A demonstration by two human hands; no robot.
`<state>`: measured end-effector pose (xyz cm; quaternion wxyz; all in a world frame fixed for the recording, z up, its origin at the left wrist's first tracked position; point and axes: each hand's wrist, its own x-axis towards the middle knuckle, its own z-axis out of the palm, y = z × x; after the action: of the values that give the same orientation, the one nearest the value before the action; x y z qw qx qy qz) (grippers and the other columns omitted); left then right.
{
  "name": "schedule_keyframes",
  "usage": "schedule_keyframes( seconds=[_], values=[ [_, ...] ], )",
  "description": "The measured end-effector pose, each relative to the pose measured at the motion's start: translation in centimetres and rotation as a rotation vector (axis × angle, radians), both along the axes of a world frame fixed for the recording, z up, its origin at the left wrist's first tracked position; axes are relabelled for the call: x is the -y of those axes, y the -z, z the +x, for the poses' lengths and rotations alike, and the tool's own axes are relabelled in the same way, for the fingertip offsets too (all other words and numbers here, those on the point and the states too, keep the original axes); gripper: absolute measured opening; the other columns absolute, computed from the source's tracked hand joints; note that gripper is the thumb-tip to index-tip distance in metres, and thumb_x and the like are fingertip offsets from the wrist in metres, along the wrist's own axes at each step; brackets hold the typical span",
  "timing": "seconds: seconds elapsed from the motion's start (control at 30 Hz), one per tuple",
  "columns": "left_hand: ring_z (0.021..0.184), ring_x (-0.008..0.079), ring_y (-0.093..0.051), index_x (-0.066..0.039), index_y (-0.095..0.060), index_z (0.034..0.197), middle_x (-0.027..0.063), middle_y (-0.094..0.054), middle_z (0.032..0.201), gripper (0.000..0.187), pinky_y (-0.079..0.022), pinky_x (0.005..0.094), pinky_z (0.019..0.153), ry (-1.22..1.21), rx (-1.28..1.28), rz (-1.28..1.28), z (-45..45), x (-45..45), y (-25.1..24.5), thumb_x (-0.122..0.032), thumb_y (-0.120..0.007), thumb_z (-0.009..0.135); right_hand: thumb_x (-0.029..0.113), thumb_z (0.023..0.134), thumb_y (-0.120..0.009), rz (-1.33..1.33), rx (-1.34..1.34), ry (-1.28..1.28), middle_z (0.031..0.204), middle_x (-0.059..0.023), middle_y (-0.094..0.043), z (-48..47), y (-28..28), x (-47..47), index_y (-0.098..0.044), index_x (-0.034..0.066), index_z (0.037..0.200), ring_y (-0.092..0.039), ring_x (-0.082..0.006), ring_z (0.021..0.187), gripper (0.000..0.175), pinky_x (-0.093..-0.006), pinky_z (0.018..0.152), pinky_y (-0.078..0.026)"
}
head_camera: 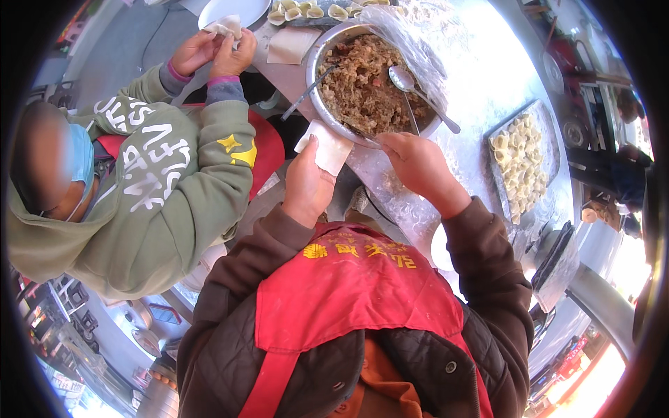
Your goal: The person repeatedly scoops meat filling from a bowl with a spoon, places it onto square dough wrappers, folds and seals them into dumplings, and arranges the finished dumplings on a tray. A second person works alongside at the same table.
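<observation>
My left hand (309, 185) holds a pale, square dough wrapper (328, 149) beside the near rim of a large metal bowl (315, 102); whether it is one sheet or a stack I cannot tell. Brown minced filling (360, 86) fills much of the bowl. At the bowl's near right rim, my right hand (426, 170) is closed around a thin utensil (360, 131), its tip pointing left over the filling. A metal spoon (402, 79) rests in the bowl with its handle over the right rim. Another slim handle (411, 114) and a dark stick-like utensil (308, 93) also lean there.
To the left, a co-worker's hands (225, 52) hold another wrapper (226, 26). Stacked wrappers (294, 45) lie left of the bowl, near a white plate (235, 11). Crumpled clear plastic (418, 47) covers the bowl's far right edge. Folded dumplings (520, 162) crowd a tray on the floury table (470, 78).
</observation>
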<state>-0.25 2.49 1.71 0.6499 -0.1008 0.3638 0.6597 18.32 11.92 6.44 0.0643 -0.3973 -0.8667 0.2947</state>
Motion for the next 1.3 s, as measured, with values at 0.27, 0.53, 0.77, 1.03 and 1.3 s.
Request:
schedule_keyframes(
  seconds=[0.27,0.53,0.77,1.03,1.3],
  values=[
    [0.133,0.0315,-0.052,0.003,-0.042,0.143,0.0174,-0.053,0.144,0.044,-0.04,0.0458,0.114,-0.012,-0.051,-0.099,-0.1,-1.2,-0.9,-0.024,-0.034,0.109,0.016,0.095,-0.06,-0.134,-0.275,0.246,0.092,-0.0207,-0.07,0.9,0.8,2.2,-0.069,0.0035,0.105,-0.067,-0.0401,0.086,0.018,-0.0441,0.073,-0.054],
    [0.133,0.032,-0.052,0.004,-0.041,0.143,0.0178,-0.053,0.143,0.045,-0.04,0.0461,0.115,-0.025,-0.042,-0.058,-0.4,-1.1,-1.0,-0.024,-0.033,0.109,0.016,0.091,-0.053,0.037,0.334,0.028,0.083,-0.0184,-0.068,-2.4,1.3,-3.4,-0.066,0.0054,0.09,-0.066,-0.0407,0.084,0.017,-0.05,0.073,-0.052],
    [0.132,0.0318,-0.052,0.004,-0.042,0.142,0.0179,-0.054,0.142,0.044,-0.04,0.0456,0.115,-0.003,-0.039,-0.054,-0.4,-0.8,-1.3,-0.024,-0.034,0.109,0.017,0.093,-0.059,-0.152,0.104,0.032,0.089,-0.0214,-0.069,-1.9,0.7,-3.2,-0.071,0.0038,0.102,-0.067,-0.0372,0.082,0.019,-0.043,0.075,-0.053],
    [0.126,0.0293,-0.057,0.002,-0.049,0.137,0.0167,-0.059,0.135,0.041,-0.044,0.0431,0.11,-0.054,0.014,-0.086,-1.8,0.3,-0.1,-0.027,-0.037,0.109,0.011,0.096,-0.063,-0.37,-0.282,0.276,0.091,-0.0213,-0.071,0.6,-2.1,0.9,-0.07,-0.002,0.105,-0.07,-0.0349,0.083,0.017,-0.0371,0.075,-0.055],
    [0.127,0.0317,-0.057,0.002,-0.049,0.135,0.0184,-0.058,0.137,0.044,-0.045,0.0459,0.109,-0.03,0.154,0.019,-2.7,1.3,0.1,-0.031,-0.036,0.11,0.005,0.077,-0.065,0.369,-0.058,-0.284,0.076,-0.0054,-0.048,0.6,-0.2,7.4,-0.064,0.0067,0.129,-0.056,-0.0229,0.069,0.053,-0.0373,0.06,-0.048]
  ],
)
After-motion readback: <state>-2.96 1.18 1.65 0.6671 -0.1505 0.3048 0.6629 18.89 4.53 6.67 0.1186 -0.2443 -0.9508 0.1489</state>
